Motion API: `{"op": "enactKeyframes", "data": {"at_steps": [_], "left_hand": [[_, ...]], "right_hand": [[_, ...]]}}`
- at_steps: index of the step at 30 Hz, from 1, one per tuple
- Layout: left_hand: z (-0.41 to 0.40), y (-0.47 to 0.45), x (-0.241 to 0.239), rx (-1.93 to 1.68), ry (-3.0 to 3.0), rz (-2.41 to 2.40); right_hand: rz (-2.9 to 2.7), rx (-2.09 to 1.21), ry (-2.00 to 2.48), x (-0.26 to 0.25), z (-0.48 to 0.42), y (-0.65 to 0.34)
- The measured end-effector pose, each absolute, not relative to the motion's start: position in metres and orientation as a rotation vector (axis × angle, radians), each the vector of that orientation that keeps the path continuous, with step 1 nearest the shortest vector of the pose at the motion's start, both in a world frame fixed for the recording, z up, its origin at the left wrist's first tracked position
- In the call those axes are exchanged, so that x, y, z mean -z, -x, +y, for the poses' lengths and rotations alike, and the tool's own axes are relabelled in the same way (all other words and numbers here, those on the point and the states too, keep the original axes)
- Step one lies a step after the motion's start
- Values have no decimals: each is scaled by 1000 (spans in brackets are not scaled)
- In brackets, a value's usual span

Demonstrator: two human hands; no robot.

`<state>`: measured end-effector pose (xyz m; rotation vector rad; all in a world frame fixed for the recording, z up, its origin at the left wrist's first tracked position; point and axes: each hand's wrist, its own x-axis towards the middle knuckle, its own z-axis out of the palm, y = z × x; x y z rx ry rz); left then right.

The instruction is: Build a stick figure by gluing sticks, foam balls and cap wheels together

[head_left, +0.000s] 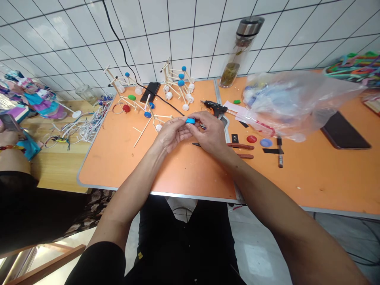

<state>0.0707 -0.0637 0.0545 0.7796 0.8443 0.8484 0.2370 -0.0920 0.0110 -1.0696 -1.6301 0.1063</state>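
Observation:
Above the orange table (pixel 124 158), both my hands pinch a small blue piece (pixel 190 120), rounded like a bottle cap; its exact kind is hard to tell. My left hand (pixel 175 134) grips it between thumb and fingers, palm turned partly up. From the other side my right hand (pixel 211 132) has its thumb and index finger on it. Beside my right wrist lie pliers with red-brown handles (pixel 242 146), their jaws partly hidden beneath the hand. A black glue gun (pixel 215 107) rests just behind it. Left of my left hand stands a stick frame (pixel 151 114) with blue discs.
More stick frames with coloured discs (pixel 181 83) stand at the back, near a black phone (pixel 150 92). A tea bottle (pixel 240 51), plastic bag (pixel 276 99), red cap (pixel 251 139) and second phone (pixel 346 130) are rightward. Another person's arm (pixel 13 158) is far left; a black cable crosses the table.

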Motion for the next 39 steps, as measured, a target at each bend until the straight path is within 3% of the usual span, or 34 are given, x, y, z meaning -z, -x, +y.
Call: {"op": "enactKeyframes", "data": {"at_steps": [13,22,32,39], "left_hand": [[-54,-60,-43,-1199,-1480,784],[-51,-62,-35,-1298,-1561,799],[-61,-68,-50,-932,-1126,953],[-63,-70,-53,-930,-1059,985]], "right_hand": [[-1499,-252,1053,-10,-86,-244],[-1483,-325,1035,-14,-89,-242],[-1604,-185,1005,-12,-91,-244],[-1648,-94,1033,-7,-90,-243]]}}
